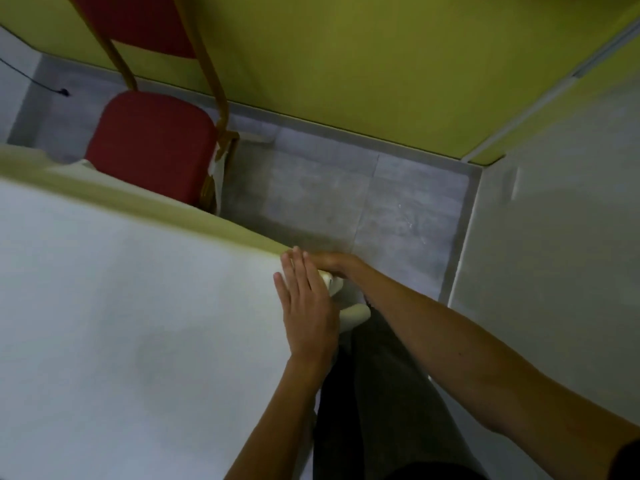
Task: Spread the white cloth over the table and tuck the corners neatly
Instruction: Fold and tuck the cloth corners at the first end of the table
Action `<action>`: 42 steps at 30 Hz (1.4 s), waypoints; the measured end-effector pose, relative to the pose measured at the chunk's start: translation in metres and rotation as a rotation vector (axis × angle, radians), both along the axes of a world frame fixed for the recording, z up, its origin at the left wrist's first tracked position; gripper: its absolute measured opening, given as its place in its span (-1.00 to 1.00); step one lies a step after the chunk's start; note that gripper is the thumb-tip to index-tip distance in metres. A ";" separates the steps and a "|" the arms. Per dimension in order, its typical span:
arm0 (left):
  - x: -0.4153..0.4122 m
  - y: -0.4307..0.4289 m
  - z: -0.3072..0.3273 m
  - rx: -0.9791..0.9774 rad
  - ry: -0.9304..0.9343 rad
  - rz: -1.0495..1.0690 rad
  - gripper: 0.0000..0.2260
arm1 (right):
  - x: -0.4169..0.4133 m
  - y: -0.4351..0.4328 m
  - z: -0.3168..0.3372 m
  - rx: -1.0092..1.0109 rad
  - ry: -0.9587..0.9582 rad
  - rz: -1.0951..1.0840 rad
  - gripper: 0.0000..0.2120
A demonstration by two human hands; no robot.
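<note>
The white cloth (138,323) lies flat over the table and covers the whole left half of the view; its far edge hangs down as a yellowish band. My left hand (306,306) presses flat on the cloth at the table's far right corner, fingers straight and together. My right hand (332,263) reaches round that same corner from the side, just past the left fingertips. Its fingers are hidden below the edge and behind the left hand, so its hold on the cloth cannot be made out. A fold of cloth bulges at the corner between the two hands.
A red chair (149,147) with a wooden frame stands beyond the table's far edge. Grey floor tiles (363,199) run between the table and a yellow-green wall (346,64). A white wall (554,254) rises at the right. My dark trousers show beside the table.
</note>
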State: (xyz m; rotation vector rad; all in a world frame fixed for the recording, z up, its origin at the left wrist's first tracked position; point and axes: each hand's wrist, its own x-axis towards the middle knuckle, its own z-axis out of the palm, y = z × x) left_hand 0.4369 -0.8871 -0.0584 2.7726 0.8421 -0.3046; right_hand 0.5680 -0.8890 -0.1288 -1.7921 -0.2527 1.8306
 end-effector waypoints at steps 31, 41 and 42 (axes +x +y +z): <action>0.003 -0.006 0.006 -0.011 0.080 0.281 -0.12 | 0.018 0.008 -0.004 0.084 0.084 -0.031 -0.50; 0.003 -0.006 0.003 0.011 0.081 0.283 -0.10 | 0.006 -0.001 0.013 0.214 0.384 -0.098 -0.46; 0.002 -0.006 0.002 0.013 0.079 0.280 -0.09 | 0.009 -0.001 0.007 0.184 0.389 -0.090 -0.55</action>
